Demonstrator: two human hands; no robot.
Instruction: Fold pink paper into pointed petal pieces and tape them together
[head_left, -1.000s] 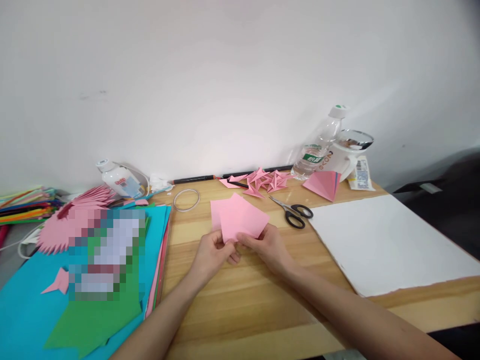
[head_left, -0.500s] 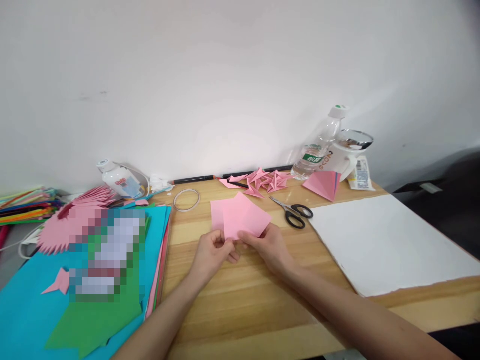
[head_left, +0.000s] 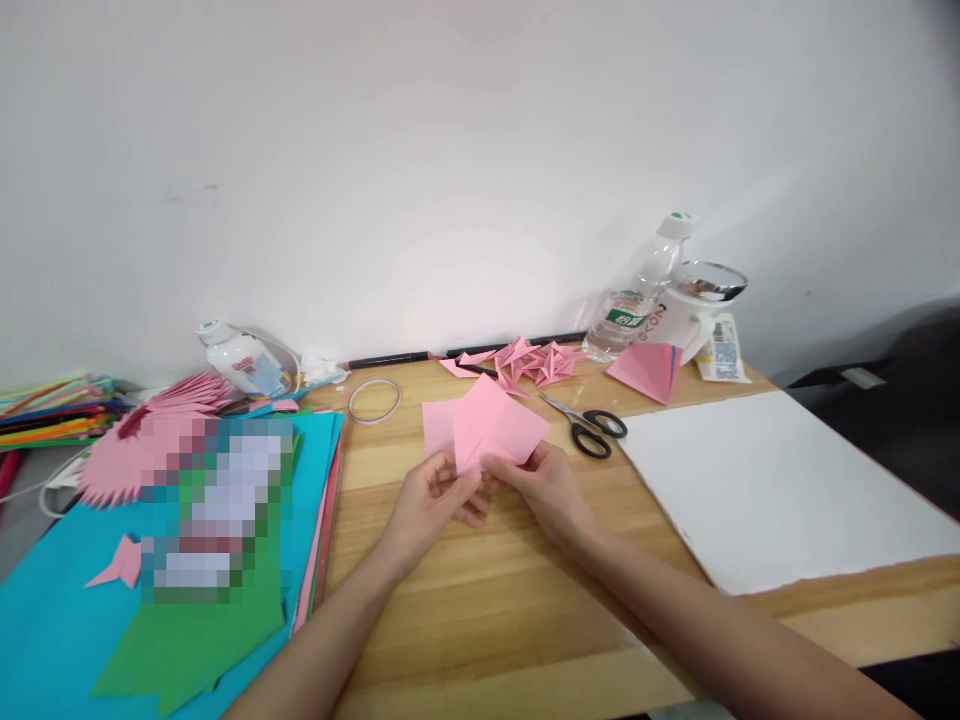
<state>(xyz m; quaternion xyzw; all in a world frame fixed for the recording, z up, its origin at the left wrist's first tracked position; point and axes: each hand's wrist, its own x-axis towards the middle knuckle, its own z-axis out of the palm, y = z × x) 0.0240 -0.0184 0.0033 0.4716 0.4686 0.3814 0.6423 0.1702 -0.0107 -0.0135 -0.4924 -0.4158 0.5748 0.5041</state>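
Note:
Both hands hold a piece of pink folded paper (head_left: 491, 425) above the wooden table, its creased flaps fanned out to the left, top and right. My left hand (head_left: 439, 500) pinches the lower left edge, with the thumb at the bottom corner. My right hand (head_left: 544, 490) grips the lower right part, thumb on the front and fingers hidden behind. Just right of the paper lie black-handled scissors (head_left: 589, 425). Behind it, several pink folded paper pieces (head_left: 536, 362) sit in a cluster by the wall.
A tape roll (head_left: 375, 400) lies left of the paper. Blue sheets (head_left: 45, 610), a green sheet (head_left: 202, 640) and a pleated pink paper piece (head_left: 150, 440) are at left. A white board (head_left: 787, 490), water bottle (head_left: 634, 290), white mug (head_left: 686, 320) and pink paper fan (head_left: 646, 370) stand or lie at right.
The pink folded paper has shifted slightly right and turned a little, its top flap rising. My left thumb has moved right along the lower edge, closer to my right thumb.

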